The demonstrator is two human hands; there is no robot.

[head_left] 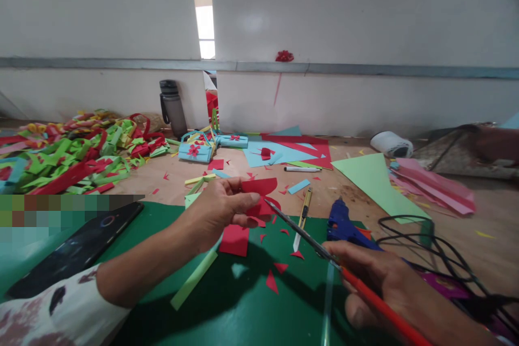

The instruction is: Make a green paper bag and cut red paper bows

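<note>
Between its thumb and fingers, my left hand pinches a piece of red paper with a rounded, cut edge. My right hand grips a pair of scissors with red handles, and the blade tips lie at the edge of that paper. Beneath my hands is a green cutting mat, where a red paper square and several small red scraps lie. A yellow utility knife rests just beyond the scissors. The fingers of my right hand partly hide the scissor handles.
A blue glue gun with a black cable is at right. Paper strips heap up at left, near a dark bottle and phone. Small blue paper bags stand at the back before a white partition.
</note>
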